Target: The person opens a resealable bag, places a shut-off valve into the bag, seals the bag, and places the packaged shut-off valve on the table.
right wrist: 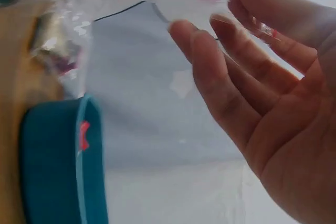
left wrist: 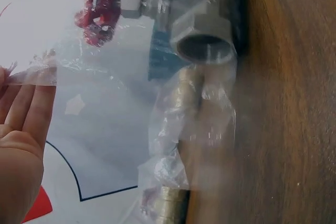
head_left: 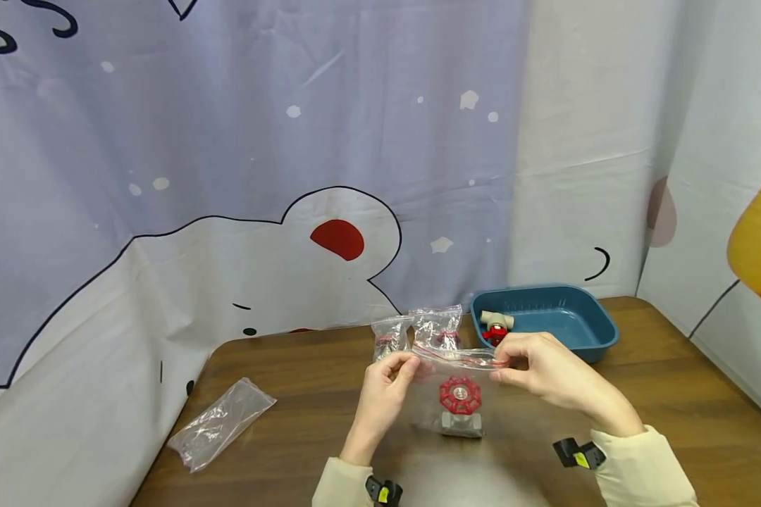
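A clear zip bag with a red line along its top stands upright between my hands. Inside it is a metal gate valve with a red handwheel. My left hand pinches the bag's upper left corner between thumb and fingers. At the upper right end, my right hand pinches the zip strip. In the left wrist view the valve's open threaded end shows through the plastic, its body close to the tabletop. The right wrist view has the thumb and fingertips at the bag's edge.
Behind the bag stand two filled bags with brass fittings. A blue basin at the back right holds a pale valve with a red handle. A flat clear bag lies at the left on the wooden table. A printed curtain hangs behind.
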`<state>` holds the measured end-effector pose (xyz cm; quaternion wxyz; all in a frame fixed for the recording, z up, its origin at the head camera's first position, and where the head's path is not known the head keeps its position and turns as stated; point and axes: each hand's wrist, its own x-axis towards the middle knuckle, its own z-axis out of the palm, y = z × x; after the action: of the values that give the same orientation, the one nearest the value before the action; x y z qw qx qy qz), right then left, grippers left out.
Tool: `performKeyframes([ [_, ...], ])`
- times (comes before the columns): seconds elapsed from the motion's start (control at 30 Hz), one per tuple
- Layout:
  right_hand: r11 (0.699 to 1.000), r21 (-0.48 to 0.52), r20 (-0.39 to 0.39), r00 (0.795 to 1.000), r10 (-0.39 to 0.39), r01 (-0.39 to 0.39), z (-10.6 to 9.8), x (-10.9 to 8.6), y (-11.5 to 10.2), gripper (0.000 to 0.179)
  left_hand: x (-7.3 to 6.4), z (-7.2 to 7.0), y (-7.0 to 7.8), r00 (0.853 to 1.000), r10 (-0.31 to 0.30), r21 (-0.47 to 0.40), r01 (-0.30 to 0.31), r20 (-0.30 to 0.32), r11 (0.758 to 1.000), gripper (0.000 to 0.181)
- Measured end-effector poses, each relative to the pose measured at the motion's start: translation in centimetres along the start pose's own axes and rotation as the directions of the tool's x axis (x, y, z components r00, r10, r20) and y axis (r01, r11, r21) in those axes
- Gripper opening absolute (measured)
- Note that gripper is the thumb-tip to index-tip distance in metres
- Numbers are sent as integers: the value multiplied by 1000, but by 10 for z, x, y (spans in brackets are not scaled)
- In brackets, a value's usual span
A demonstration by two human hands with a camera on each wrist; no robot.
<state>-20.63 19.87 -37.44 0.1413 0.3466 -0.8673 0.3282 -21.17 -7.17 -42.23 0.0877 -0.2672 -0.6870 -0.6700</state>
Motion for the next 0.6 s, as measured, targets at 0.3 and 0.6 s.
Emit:
performKeyframes([
  [0.3, 984, 96, 55, 988, 144, -149, -2, 9, -2, 27, 2, -7, -22, 1000, 5, -27, -4, 27, 1000, 18],
  [0.6, 958, 227, 100, 983, 156, -175, 8, 4, 1, 27, -2, -13, -32, 1000, 2, 20, -2, 19, 1000, 13],
])
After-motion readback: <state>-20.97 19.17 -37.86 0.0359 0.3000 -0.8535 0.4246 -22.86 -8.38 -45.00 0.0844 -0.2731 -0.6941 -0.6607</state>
